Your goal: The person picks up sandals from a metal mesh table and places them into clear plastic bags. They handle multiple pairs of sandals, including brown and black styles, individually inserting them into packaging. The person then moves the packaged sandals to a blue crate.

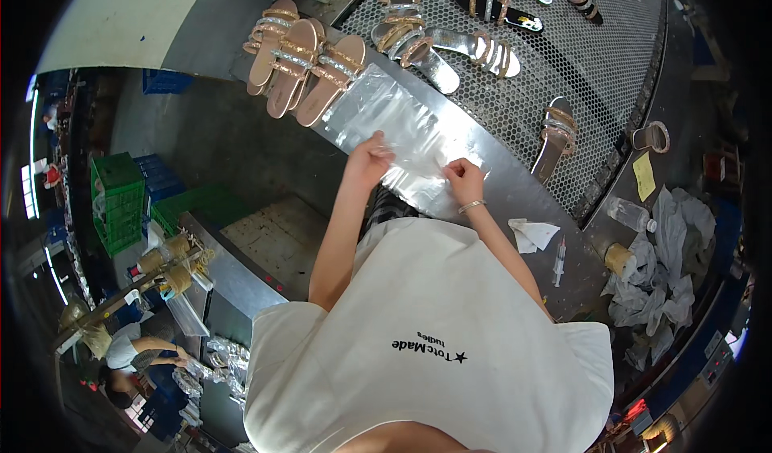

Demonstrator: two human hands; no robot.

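Note:
Clear plastic bags (384, 109) lie flat and shiny on the metal ledge in front of me. My left hand (370, 162) is closed at their near left side, its fingers curled on the film and slightly blurred. On the other side, my right hand (466, 183) pinches the edge of a clear plastic bag (422, 157) between thumb and fingers. Glare hides where one sheet ends and another begins. Just beyond my left hand, several tan sandals (293, 65) with glittery rose-gold and silver straps stand grouped on the ledge.
A mesh conveyor (498, 83) beyond the ledge carries loose strappy sandals (555, 135). To my right lie a white paper (532, 234), a syringe (559, 262), a plastic bottle (630, 213) and crumpled grey plastic (655, 276). Green crates (118, 200) stand left; a co-worker (129, 352) works lower left.

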